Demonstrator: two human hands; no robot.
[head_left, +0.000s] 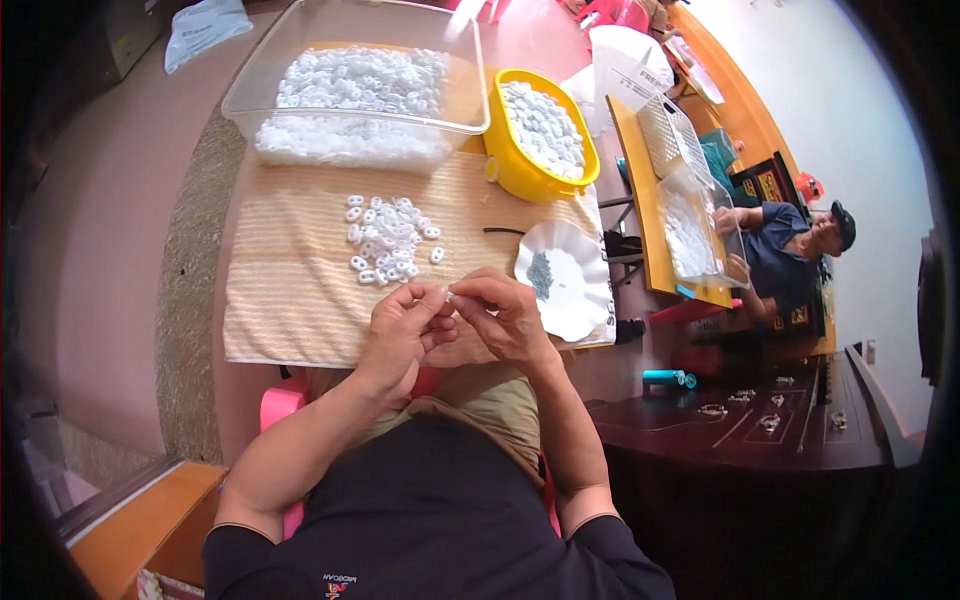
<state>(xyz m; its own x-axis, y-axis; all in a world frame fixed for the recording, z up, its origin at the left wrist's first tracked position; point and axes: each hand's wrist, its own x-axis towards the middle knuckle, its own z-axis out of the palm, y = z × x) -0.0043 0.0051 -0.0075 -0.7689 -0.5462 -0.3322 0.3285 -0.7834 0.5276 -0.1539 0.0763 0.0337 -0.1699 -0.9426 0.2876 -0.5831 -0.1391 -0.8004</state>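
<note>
- In the head view, the dark shirt [430, 500] is filling the space nearest the camera, with the left forearm [312, 442] and right forearm [568, 420] reaching forward beside it.
- The striped cloth [290, 262] is ending just behind the hands, its near edge running below the wrists; to their left it is spreading out, giving sideways room.
- Just ahead of the hands and slightly left, a loose pile of white two-holed pieces [388, 240] is taking up the forward space.
- Just beside the right hand, a wavy-rimmed white plate [582, 298] is bearing small dark bits [541, 275]; a thin black rod [503, 230] is lying ahead of that hand.
- Farther ahead, a clear bin [466, 128] and a yellow tub [520, 178] are holding more white pieces, bounding the far side.
- The left hand [400, 335] is angling forward and right, the right hand [505, 315] bending inward; both are meeting, fingertips pinching a small white piece [449, 295], mostly hidden.
</note>
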